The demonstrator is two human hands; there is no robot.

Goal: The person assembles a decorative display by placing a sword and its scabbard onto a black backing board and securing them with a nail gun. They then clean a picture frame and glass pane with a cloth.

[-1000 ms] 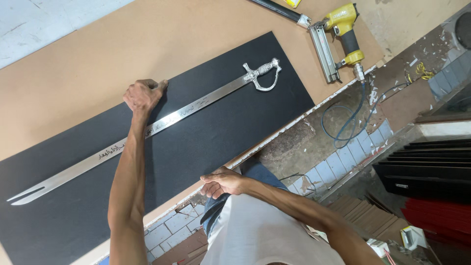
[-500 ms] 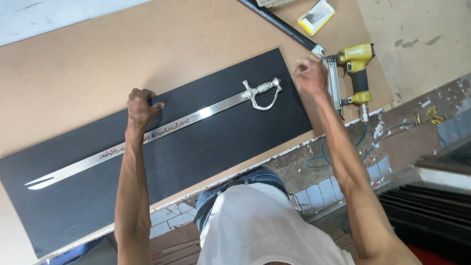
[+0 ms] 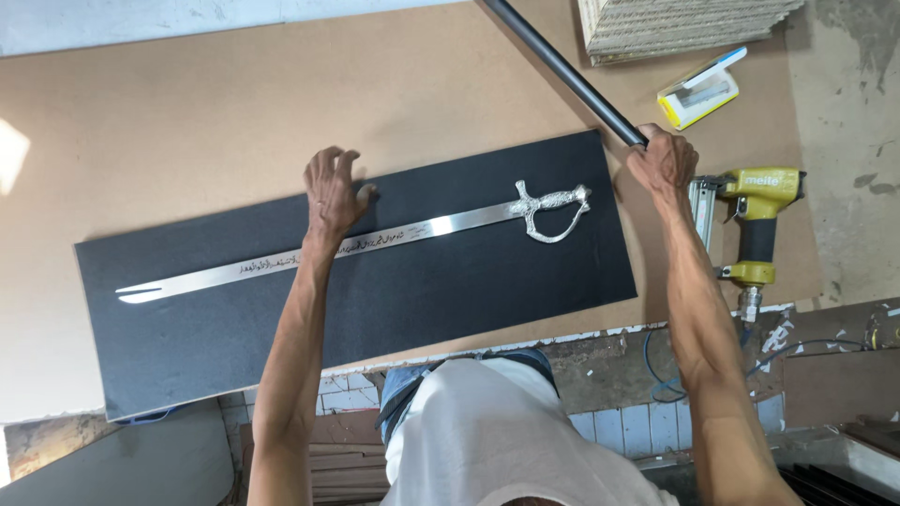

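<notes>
A long silver sword (image 3: 375,242) with an ornate guard lies across a black rectangular board (image 3: 450,300) on a brown sheet. My left hand (image 3: 331,195) rests flat on the board's far edge, fingers spread, just above the blade's middle. My right hand (image 3: 664,157) is closed around the near end of a long black rod (image 3: 562,70) that runs up and away past the board's right corner.
A yellow nail gun (image 3: 755,225) lies right of the board beside my right forearm. A small yellow box (image 3: 701,92) and a stack of corrugated sheets (image 3: 675,23) sit at the far right. Tiled floor and cables show below the brown sheet's near edge.
My right hand went from the board's near edge to its right corner, then took hold of the black rod. My left hand opened from a closed grip to flat, spread fingers.
</notes>
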